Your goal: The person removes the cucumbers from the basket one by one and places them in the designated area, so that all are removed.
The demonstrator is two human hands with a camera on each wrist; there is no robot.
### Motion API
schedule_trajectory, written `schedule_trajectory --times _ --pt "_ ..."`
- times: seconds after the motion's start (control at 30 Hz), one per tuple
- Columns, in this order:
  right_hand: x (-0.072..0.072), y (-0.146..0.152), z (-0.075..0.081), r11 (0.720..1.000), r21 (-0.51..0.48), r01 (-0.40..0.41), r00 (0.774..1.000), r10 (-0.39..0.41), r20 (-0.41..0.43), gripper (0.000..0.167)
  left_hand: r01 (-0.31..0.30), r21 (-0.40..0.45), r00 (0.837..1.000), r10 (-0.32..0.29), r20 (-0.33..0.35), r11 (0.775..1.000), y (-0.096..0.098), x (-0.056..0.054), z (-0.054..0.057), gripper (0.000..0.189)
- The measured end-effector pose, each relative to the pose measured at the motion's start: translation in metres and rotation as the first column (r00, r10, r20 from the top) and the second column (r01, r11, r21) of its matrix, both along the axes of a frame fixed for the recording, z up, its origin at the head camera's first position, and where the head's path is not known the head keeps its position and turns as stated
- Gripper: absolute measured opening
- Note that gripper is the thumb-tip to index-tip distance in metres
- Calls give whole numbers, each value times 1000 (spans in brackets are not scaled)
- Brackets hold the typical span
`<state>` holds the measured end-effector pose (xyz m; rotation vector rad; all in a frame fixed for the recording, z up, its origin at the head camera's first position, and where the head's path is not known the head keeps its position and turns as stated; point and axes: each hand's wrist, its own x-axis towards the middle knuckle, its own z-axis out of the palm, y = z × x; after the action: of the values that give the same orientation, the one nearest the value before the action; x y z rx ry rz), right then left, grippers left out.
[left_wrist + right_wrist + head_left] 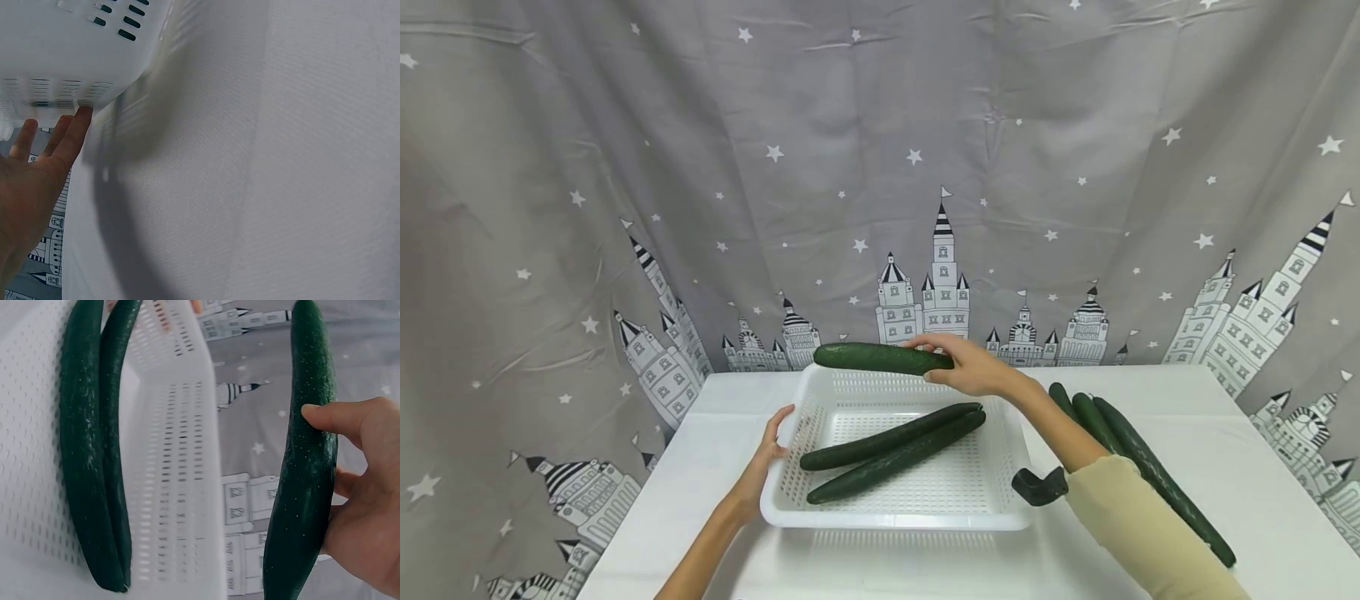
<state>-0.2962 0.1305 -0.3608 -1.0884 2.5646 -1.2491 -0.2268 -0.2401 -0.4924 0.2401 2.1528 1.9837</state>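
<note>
My right hand (970, 365) grips a dark green cucumber (880, 358) near one end, above the far rim of a white perforated plastic basket (895, 522). In the right wrist view the thumb lies along the near face of this cucumber (303, 456), with the fingers partly hidden behind it. Two more cucumbers (898, 458) lie side by side inside the basket, slanting up to the right. At the basket's left side is my left hand (763, 454). Its fingers (75, 134) look fairly straight, and their tips touch the outer basket wall (62, 56).
Several cucumbers (1157, 467) lie on the white table (1270, 433) to the right of the basket, partly behind my right forearm. A grey curtain (820, 100) printed with stars and castles hangs behind the table. A black strap-like piece (1039, 486) sits by my right sleeve.
</note>
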Motion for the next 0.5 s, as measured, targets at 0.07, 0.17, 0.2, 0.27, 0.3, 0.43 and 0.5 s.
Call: schedule_trajectory --times 0.07,0.17,0.2,0.27,0.3,0.43,0.5 --pt "4 8 4 999 -26 27 1000 -27 1 50 0 -4 1000 0 -3 1000 0 -1 0 73" --pt "11 20 9 996 -69 57 998 -57 4 50 7 13 1000 -7 3 1000 -1 -1 0 73" --pt "14 25 10 994 -80 68 998 -68 3 50 8 19 1000 -8 6 1000 -1 -1 -1 74" --pt "20 34 14 991 -93 93 996 -94 -6 50 10 27 1000 -11 11 1000 -1 -1 -1 74" --pt "22 39 14 989 -98 109 994 -110 -11 50 12 29 1000 -12 11 1000 -1 -1 -1 74" --pt "34 60 15 979 -99 176 983 -180 -35 51 8 27 1000 -9 10 1000 -2 -2 -2 74" --pt "40 71 15 972 -97 214 975 -219 -36 51 8 28 1000 -8 10 1000 -1 -2 -2 74"
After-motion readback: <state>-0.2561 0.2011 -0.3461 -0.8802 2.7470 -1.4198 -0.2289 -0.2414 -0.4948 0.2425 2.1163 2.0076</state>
